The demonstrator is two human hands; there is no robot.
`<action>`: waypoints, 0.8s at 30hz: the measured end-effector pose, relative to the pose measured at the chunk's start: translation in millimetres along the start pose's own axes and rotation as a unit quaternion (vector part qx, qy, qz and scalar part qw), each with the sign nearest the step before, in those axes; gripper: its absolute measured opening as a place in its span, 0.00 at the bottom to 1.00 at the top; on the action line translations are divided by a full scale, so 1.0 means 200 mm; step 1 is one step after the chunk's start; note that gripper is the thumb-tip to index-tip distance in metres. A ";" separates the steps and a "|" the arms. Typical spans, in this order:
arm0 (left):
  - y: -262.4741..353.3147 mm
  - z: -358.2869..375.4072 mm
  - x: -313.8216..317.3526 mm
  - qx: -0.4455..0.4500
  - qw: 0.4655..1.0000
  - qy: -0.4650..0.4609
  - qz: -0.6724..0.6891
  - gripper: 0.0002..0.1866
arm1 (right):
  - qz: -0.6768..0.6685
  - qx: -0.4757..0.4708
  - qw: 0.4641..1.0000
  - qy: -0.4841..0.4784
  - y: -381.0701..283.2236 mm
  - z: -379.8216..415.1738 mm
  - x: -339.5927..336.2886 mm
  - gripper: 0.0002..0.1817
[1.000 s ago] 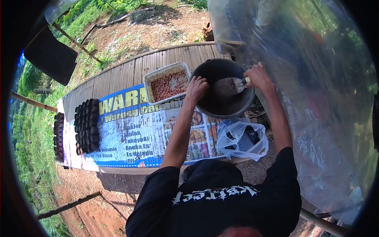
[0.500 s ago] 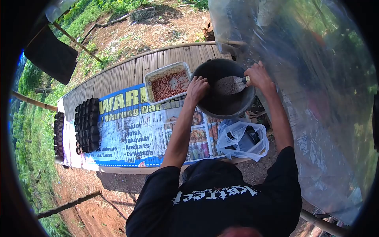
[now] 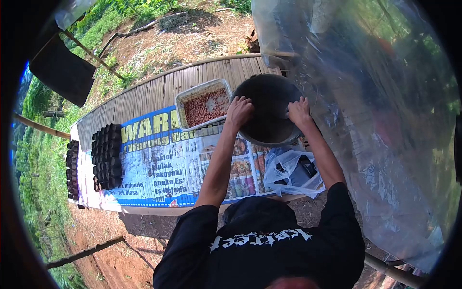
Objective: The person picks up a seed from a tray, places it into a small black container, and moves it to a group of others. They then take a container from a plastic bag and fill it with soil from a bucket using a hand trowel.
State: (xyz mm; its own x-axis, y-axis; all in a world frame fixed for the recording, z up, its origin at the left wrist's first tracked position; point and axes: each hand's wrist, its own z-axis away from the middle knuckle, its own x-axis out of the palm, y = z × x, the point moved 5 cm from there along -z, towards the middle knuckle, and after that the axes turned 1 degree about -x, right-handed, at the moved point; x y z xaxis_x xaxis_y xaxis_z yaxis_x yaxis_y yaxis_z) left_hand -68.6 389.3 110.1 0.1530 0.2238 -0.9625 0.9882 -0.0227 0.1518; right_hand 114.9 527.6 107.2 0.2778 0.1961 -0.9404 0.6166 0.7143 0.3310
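A dark round bucket (image 3: 274,139) stands at the right end of the bamboo table, with dark material inside. My left hand (image 3: 239,111) grips the bucket's left rim with its fingers curled over. At the right inside part of the bucket is my right hand (image 3: 299,111), its fingers closed; the trowel cannot be made out, so what this hand holds is hidden. Left of the bucket, a rectangular white basket (image 3: 181,113) holds reddish-brown seeds or nuts.
Black pots (image 3: 106,156) stand in rows on the printed banner (image 3: 159,180) at the left. A white plastic bag (image 3: 315,185) with dark items lies below the bucket. Clear plastic sheeting (image 3: 375,144) hangs along the right. Bamboo slats (image 3: 144,91) form the tabletop.
My right hand has moved left and down into the bucket, and the trowel with its dark load has dropped from sight. My left hand stays on the rim; the bucket tilts slightly differently.
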 end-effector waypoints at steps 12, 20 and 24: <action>0.02 0.00 -0.01 0.004 1.000 -0.012 -0.017 0.09 | -0.386 0.056 0.914 -0.116 -0.35 -0.12 0.16 0.26; 0.03 -0.04 0.02 -0.091 0.995 0.015 -0.050 0.18 | -0.374 -0.007 0.925 -0.066 -0.37 -0.09 0.15 0.20; 0.01 -0.03 0.09 -0.074 0.993 -0.001 -0.097 0.15 | -0.371 -0.032 0.927 -0.049 -0.37 -0.09 0.15 0.19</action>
State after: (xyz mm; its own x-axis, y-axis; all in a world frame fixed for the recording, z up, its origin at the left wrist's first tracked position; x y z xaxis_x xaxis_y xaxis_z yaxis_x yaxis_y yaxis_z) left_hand -63.1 399.4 93.8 -0.0393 0.2091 -0.9771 0.9865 0.1636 -0.0047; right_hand 64.5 493.7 53.4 -0.1382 -0.4249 -0.8946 0.6200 0.6673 -0.4127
